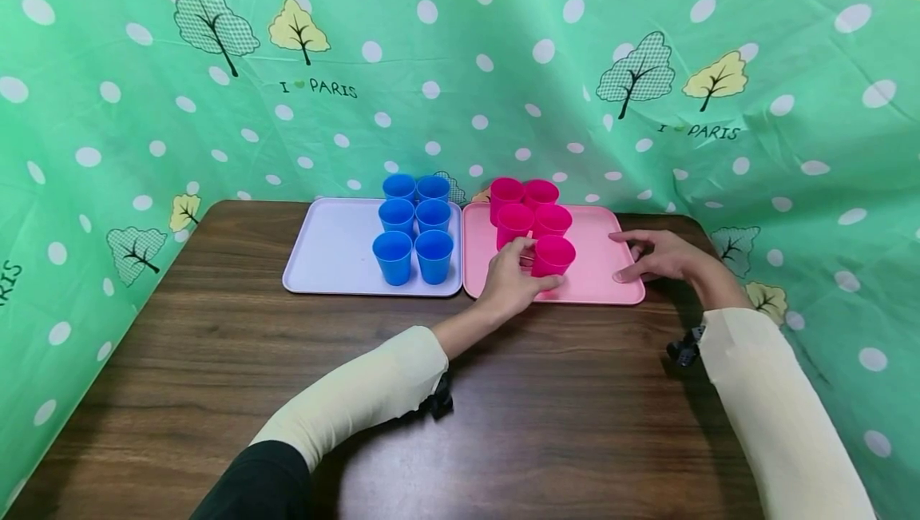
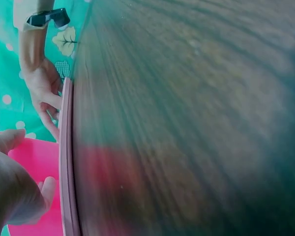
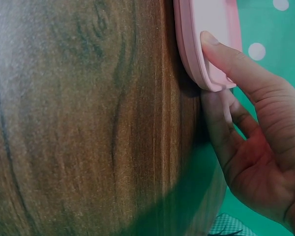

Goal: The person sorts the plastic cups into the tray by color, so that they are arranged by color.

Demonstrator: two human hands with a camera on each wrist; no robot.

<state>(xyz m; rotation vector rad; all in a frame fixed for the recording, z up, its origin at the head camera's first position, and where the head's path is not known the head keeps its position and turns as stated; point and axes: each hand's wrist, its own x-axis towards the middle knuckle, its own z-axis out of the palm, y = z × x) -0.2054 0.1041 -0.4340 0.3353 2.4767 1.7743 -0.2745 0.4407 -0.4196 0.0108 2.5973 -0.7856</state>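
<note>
My left hand (image 1: 512, 276) grips a pink cup (image 1: 553, 255) near the front of the pink tray (image 1: 596, 284), with the thumb across the cup's front and the fingers at its left side. In the left wrist view that hand (image 2: 14, 187) lies against pink plastic (image 2: 37, 155) just inside the tray's edge. My right hand (image 1: 664, 256) holds the tray's right end. In the right wrist view its thumb (image 3: 231, 56) presses inside the tray rim while the fingers lie outside and under it. Several other pink cups (image 1: 515, 220) stand in two columns behind the gripped one.
Left of the pink tray, its edge right against it, lies a pale lavender tray (image 1: 331, 252). Several blue cups (image 1: 394, 256) stand upright in two columns on its right half. Both trays rest at the back of a dark wooden table (image 1: 503, 408), before a green dotted cloth (image 1: 431, 49).
</note>
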